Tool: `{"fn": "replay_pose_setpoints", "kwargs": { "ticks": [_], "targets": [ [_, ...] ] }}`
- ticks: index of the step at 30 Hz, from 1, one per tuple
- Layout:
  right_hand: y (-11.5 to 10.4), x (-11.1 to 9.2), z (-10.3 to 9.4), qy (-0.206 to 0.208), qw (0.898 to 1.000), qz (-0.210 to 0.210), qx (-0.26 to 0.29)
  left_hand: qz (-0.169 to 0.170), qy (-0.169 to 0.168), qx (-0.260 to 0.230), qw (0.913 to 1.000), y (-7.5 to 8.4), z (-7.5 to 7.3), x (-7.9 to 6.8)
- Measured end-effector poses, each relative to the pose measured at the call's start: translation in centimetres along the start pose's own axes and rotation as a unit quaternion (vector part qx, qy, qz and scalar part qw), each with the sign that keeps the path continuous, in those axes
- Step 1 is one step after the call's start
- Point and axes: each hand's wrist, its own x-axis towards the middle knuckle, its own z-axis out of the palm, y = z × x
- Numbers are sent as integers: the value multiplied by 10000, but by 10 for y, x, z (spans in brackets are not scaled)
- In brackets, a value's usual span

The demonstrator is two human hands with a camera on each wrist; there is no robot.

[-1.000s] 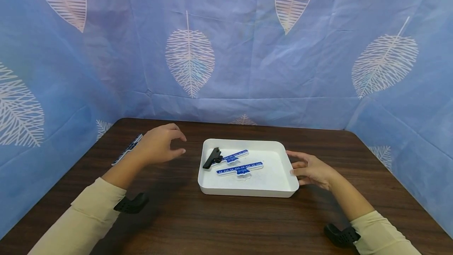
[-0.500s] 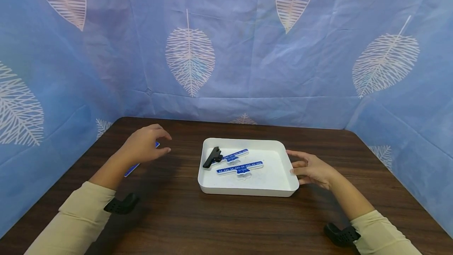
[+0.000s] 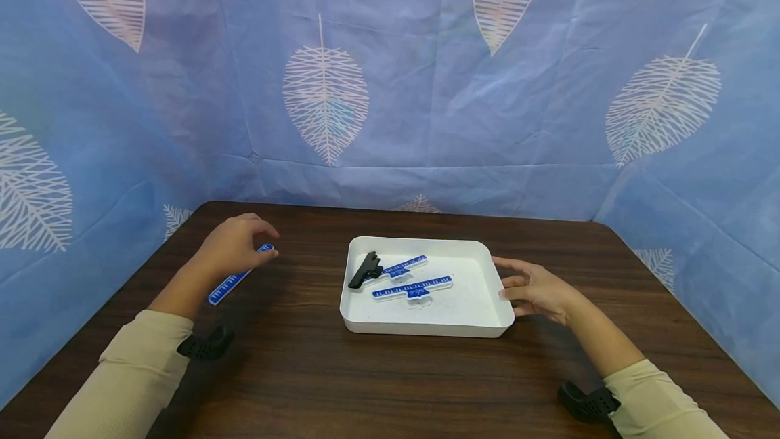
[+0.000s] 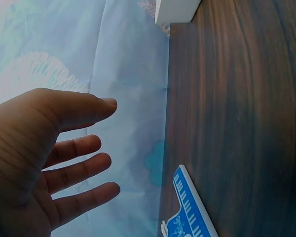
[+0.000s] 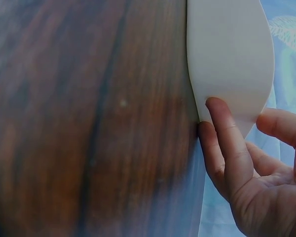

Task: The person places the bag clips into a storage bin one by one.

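A: Left?
B: I've got my left hand (image 3: 234, 247) by the loose blue clip (image 3: 228, 285), which is on the table (image 3: 390, 391) left of the tray (image 3: 426, 329). Fingers loose and apart, nothing in them. Left wrist view: no contact with the clip.
A: Right?
B: My right hand (image 3: 539, 295) has fingertips against the tray's right end. Not clenched. Can't tell how hard it presses.
A: Tray contents?
B: Black clip (image 3: 365, 270) at the left, over the end of the far blue clip (image 3: 407, 267). Near blue clip (image 3: 420, 288) in front.
A: How would you play the left?
B: Looks like a reach for the loose one. I'd get low first, thumb on one long edge, fingers on the other, pinch mid-strip so it doesn't swing. Looks thin; a sloppy pinch could skid.
A: Watch for?
B: Left hand hides part of the clip from the head view, so I'd trust the wrist view. Right: steady only; a shove would probably slide the tray.
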Motion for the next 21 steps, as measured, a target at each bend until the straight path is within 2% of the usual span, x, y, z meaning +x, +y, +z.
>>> {"fn": "replay_pose_setpoints", "kwargs": {
  "ticks": [13,21],
  "targets": [
    [0,0,-1,17,10000,27,-89,-507,-74,4,9987,-21,7,0],
    [1,1,-2,10,10000,19,-71,-818,-426,-110,9957,-35,12,-3]
  ]
}}
